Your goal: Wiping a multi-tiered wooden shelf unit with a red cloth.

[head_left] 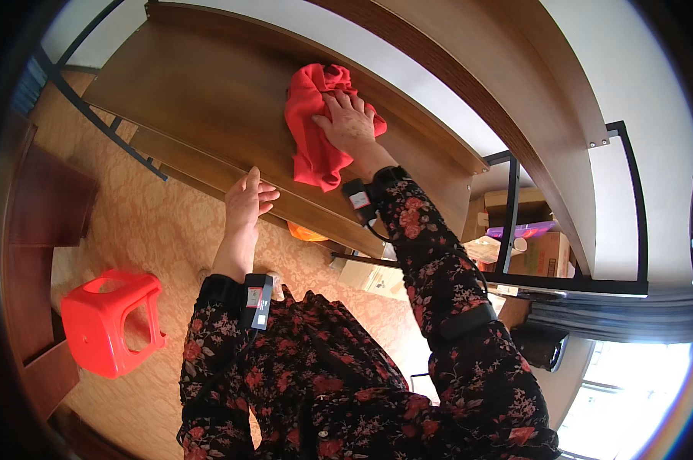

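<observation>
A crumpled red cloth lies on a brown wooden shelf board. My right hand presses flat on the cloth's right part, palm down and fingers spread towards the back of the board. The near left end of the cloth hangs loose towards the front edge. My left hand is in the air by the board's front edge, fingers apart and holding nothing. Whether it touches the edge I cannot tell.
A raised back lip runs along the board, and another shelf juts out above it. Black metal frame bars stand at the right, with cardboard boxes behind. A red plastic stool is on the patterned floor at left.
</observation>
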The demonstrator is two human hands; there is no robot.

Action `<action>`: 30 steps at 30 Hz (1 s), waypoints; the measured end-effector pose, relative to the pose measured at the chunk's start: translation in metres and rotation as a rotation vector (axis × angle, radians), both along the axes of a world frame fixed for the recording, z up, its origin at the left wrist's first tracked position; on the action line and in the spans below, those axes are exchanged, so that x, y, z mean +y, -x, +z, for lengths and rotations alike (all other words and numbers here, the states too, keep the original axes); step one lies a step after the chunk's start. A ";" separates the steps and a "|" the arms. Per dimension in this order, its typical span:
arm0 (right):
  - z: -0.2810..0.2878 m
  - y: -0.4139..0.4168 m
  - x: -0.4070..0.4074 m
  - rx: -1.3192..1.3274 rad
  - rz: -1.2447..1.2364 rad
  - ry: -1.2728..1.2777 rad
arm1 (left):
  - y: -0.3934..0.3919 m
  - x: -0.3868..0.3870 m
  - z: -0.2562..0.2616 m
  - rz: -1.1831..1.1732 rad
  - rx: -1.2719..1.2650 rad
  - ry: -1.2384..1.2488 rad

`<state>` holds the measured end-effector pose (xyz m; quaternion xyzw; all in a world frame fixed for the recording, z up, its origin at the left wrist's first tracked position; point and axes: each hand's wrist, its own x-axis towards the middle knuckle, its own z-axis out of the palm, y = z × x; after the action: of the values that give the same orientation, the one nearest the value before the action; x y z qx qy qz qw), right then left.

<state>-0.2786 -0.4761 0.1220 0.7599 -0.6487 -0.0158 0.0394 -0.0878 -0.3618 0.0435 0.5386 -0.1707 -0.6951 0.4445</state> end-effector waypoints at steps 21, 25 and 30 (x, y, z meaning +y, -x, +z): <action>0.002 0.037 0.023 0.016 -0.266 0.095 | -0.008 0.000 0.008 -0.130 -0.059 0.096; 0.014 0.074 0.033 -0.040 0.087 0.038 | -0.010 -0.003 0.012 -0.153 -0.077 0.064; 0.040 0.159 0.103 0.002 -0.767 -0.094 | -0.003 -0.001 0.011 -0.187 -0.079 0.053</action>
<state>-0.4374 -0.3731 0.1623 0.4630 -0.8844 -0.0599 -0.0034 -0.0848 -0.3630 0.0545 0.5353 -0.2558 -0.7070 0.3849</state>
